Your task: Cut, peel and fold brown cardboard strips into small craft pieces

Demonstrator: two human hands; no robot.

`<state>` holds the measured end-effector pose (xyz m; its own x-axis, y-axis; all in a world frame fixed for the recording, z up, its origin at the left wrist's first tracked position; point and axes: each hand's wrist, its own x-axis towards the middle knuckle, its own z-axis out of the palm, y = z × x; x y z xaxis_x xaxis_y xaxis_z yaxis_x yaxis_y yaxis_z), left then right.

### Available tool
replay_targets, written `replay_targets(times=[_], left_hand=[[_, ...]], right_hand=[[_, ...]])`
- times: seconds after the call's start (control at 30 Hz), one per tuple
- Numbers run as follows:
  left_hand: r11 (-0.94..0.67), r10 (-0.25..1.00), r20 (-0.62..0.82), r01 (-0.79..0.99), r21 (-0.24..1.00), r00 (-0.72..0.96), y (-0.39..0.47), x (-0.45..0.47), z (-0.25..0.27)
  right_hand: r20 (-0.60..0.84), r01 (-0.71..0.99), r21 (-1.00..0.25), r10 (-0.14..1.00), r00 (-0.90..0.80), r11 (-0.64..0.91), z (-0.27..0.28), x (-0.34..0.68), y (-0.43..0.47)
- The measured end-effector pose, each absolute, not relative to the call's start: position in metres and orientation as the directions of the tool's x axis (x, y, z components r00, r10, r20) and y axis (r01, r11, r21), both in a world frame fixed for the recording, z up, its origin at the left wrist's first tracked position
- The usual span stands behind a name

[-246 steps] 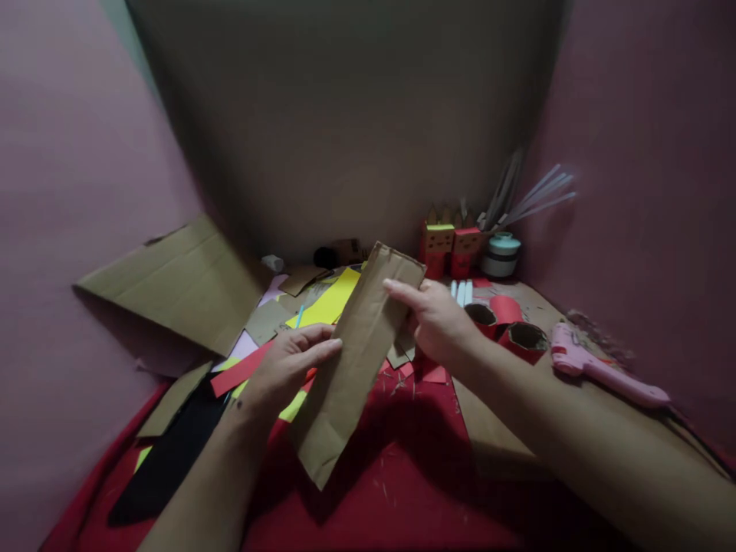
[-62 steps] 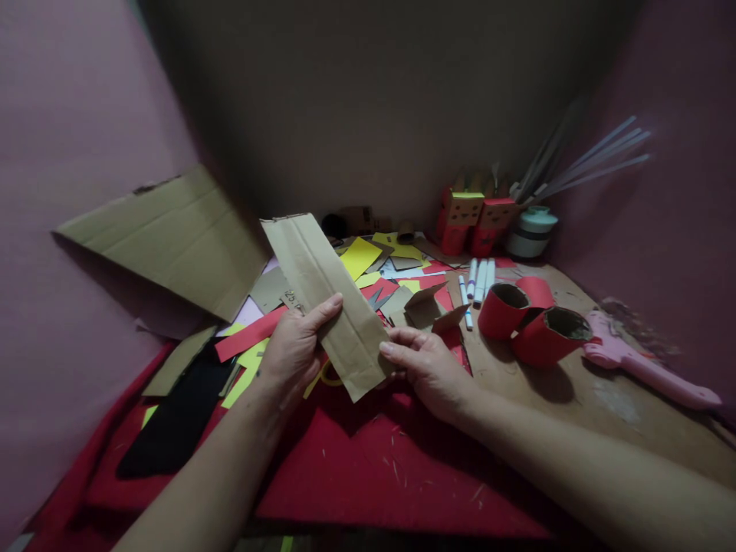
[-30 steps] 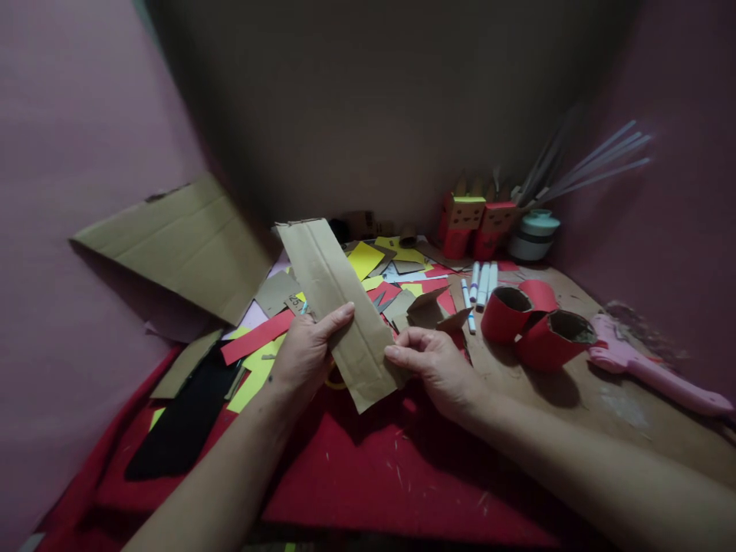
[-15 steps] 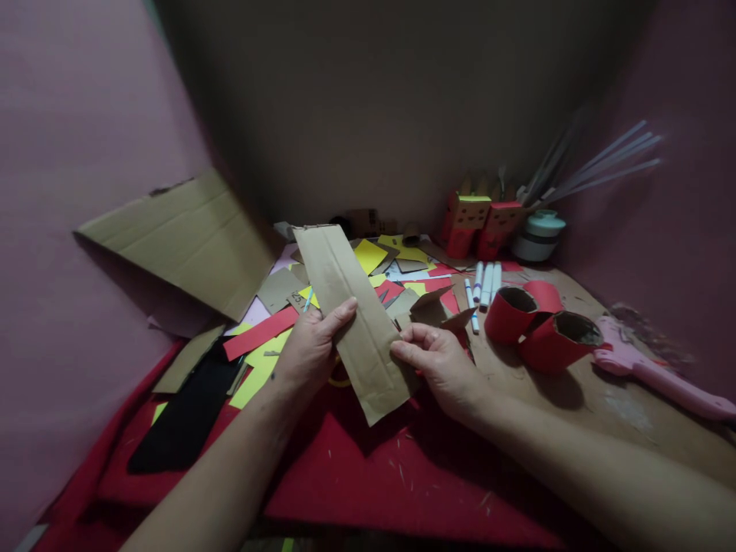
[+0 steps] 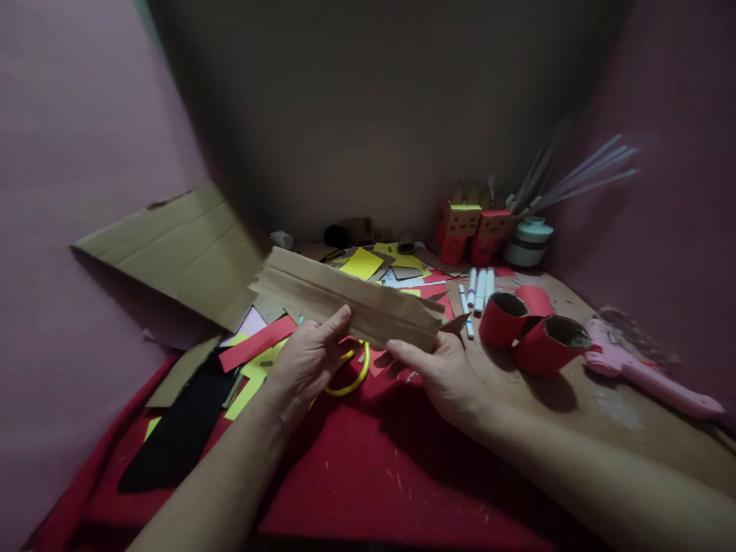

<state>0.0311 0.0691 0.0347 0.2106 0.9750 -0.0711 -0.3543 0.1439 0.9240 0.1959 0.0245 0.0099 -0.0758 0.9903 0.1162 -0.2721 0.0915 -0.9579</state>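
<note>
Between my hands is a long brown cardboard strip (image 5: 345, 295), creased along its length and held up over the table, slanting down to the right. My left hand (image 5: 310, 353) grips its lower edge near the middle, thumb on top. My right hand (image 5: 445, 372) pinches its right end, with the fingers partly hidden behind it. Below the strip, yellow scissor handles (image 5: 359, 376) show on the red cloth (image 5: 345, 460). Under and behind it lie yellow paper pieces (image 5: 362, 263), a red paper strip (image 5: 257, 343) and other cardboard scraps.
Red-covered cardboard tubes (image 5: 543, 345) stand on the right, beside a pink glue gun (image 5: 649, 376). Several markers (image 5: 480, 291) lie behind them. Red box figures (image 5: 460, 230) and a lidded jar (image 5: 529, 241) stand at the back. A large cardboard sheet (image 5: 178, 253) leans at left above a black piece (image 5: 178, 429).
The cardboard strip has turned from steeply upright to nearly level, its far end swinging down to the left. My right hand has shifted slightly right and down, and more of the yellow scissor handles shows.
</note>
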Motion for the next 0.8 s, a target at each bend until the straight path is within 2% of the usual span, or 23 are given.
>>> replay_targets(times=[0.1,0.17,0.27,0.33,0.4,0.47,0.57,0.63,0.73,0.8], left_hand=[[0.05,0.968,-0.059,0.046,0.998,0.246,0.062,0.027,0.041],[-0.117,0.983,0.098,0.126,0.985,0.153,0.057,0.024,0.046],[-0.397,0.917,0.399,0.082,0.914,-0.006,0.051,0.021,0.049],[-0.511,0.86,0.501,0.18,0.841,0.1,0.051,0.021,0.047],[-0.585,0.811,0.532,0.345,0.734,0.244,0.054,0.019,0.042],[-0.63,0.77,0.576,0.469,0.619,0.275,0.059,0.017,0.037],[-0.621,0.723,0.666,0.593,0.512,0.183,0.066,0.012,0.03],[-0.591,0.684,0.713,0.688,0.421,0.152,0.07,0.008,0.027],[-0.581,0.618,0.754,0.776,0.246,0.223,0.075,0.004,0.022],[-0.593,0.585,0.761,0.787,0.167,0.28,0.077,0.004,0.02]], right_hand=[[0.216,-0.095,-0.97,0.973,0.085,0.224,0.01,0.204,0.03],[0.417,0.062,-0.909,0.903,0.108,0.412,0.009,0.21,0.033],[0.7,0.289,-0.68,0.714,-0.019,0.674,0.006,0.215,0.035],[0.757,0.383,-0.554,0.639,-0.136,0.739,0.002,0.215,0.035],[0.76,0.431,-0.479,0.607,-0.233,0.764,-0.001,0.213,0.035],[0.756,0.5,-0.392,0.58,-0.304,0.772,-0.001,0.212,0.035],[0.733,0.707,-0.175,0.57,-0.371,0.685,0.005,0.219,0.039],[0.691,0.809,-0.077,0.615,-0.378,0.583,0.01,0.228,0.042],[0.517,0.909,-0.055,0.79,-0.328,0.413,0.012,0.241,0.047],[0.435,0.94,-0.015,0.848,-0.302,0.342,0.01,0.246,0.05]])
